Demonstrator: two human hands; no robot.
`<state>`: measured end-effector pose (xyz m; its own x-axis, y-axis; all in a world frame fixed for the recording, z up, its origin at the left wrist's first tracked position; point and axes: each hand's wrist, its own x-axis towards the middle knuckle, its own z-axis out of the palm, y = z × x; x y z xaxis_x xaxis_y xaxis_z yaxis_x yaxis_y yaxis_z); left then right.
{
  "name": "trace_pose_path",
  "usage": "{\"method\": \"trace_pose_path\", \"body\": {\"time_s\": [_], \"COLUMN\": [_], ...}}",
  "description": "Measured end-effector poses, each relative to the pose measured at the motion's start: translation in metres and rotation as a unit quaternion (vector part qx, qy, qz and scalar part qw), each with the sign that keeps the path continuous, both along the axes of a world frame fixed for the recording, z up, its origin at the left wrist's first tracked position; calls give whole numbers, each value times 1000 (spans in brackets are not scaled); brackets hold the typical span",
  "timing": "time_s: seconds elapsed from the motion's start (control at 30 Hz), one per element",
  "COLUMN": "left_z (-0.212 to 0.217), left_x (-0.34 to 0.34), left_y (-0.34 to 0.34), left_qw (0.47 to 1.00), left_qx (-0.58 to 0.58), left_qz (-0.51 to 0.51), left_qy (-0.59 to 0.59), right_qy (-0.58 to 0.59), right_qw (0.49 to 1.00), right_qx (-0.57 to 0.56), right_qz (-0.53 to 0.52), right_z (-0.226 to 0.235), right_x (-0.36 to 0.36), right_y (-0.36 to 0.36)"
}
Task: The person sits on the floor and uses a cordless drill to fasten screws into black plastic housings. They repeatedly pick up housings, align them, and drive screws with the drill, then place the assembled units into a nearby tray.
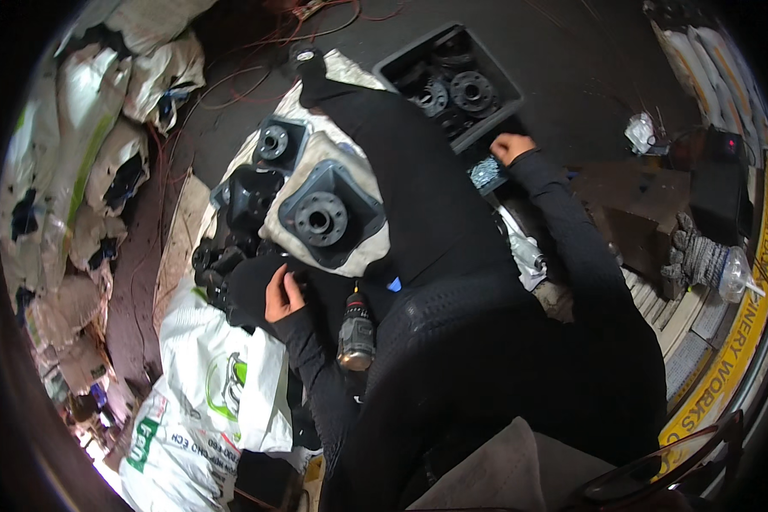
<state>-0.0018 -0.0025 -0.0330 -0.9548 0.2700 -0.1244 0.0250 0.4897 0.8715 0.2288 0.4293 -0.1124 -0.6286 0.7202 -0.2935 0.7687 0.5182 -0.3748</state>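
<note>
My right hand [512,148] is curled closed just beside a small box of shiny screws [486,174]; whatever its fingers may hold is hidden. My left hand [283,294] is held over my leg with thumb and fingers apart and nothing in it. Near it, a power drill [356,334] lies on my lap, bit pointing away from me. A dark grey square housing with a round, holed flange [320,220] sits on a pale cloth pad [369,256] between my legs. A similar flanged housing [273,142] stands beyond it.
A grey crate [514,96] with black flanged parts stands at the far right. More black parts [252,200] lie left of the pad. White sacks [205,401] are on the left. A bottle [734,273] and yarn bundle [698,260] lie at right, and cables [256,64] cross the floor.
</note>
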Motion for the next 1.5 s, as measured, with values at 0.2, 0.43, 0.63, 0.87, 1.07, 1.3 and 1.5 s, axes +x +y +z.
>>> {"method": "trace_pose_path", "body": {"time_s": [0.2,0.43,0.63,0.87,1.07,1.3,1.5], "left_z": [4,-1,-6,-4,-3,0,1], "left_x": [-1,-1,-2,0,0,1,1], "left_y": [16,16,12,10,10,9,12], "left_qw": [996,993,990,992,991,995,994], "left_qx": [-82,-103,-123,-95,-94,-77,-76], "left_qz": [-8,-22,-32,-28,-28,-18,-29], "left_qy": [29,52,64,78,88,68,76], "right_qy": [-188,-264,-258,-247,-206,30,219], "right_qw": [971,951,957,963,973,982,763], "right_qx": [-3,-55,-64,-51,-30,-180,-483], "right_qz": [148,149,115,97,101,-53,-370], "right_z": [-92,-105,-104,-122,-139,-108,-104], "right_x": [17,-5,-9,-7,-8,18,38], "right_y": [-13,-9,-16,-15,-4,4,12]}}
